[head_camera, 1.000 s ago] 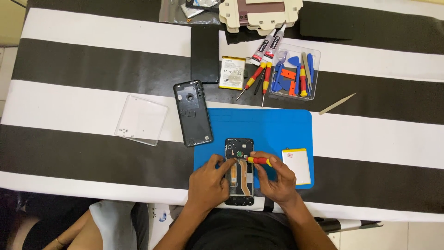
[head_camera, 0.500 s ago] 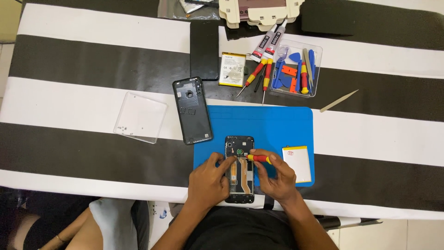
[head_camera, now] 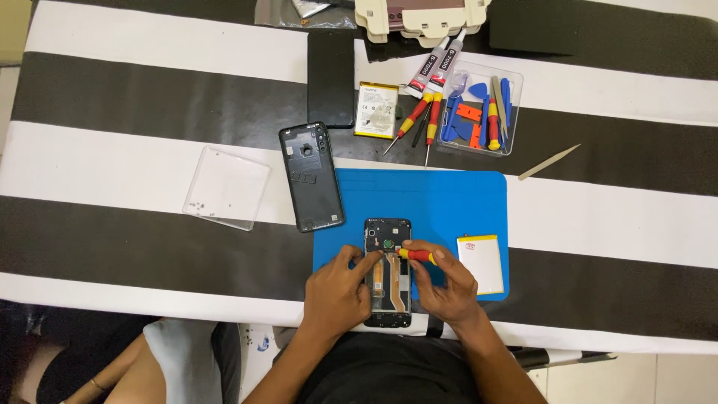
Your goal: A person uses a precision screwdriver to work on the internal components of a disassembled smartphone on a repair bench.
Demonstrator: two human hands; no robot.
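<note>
Right hand (head_camera: 445, 288) fingers (head_camera: 434, 259) pinching a screwdriver (head_camera: 416, 255), tip seemingly on opened phone (head_camera: 388, 273).

Both forearms are bare from the elbow down, no sleeves reaching them. The left hand (head_camera: 338, 293) and right hand (head_camera: 447, 288) wear no gloves, rings or watch. A dark, plain top covers the torso.

2 white glue tubes (head_camera: 432, 71) top, labelled battery (head_camera: 375, 109)
</note>
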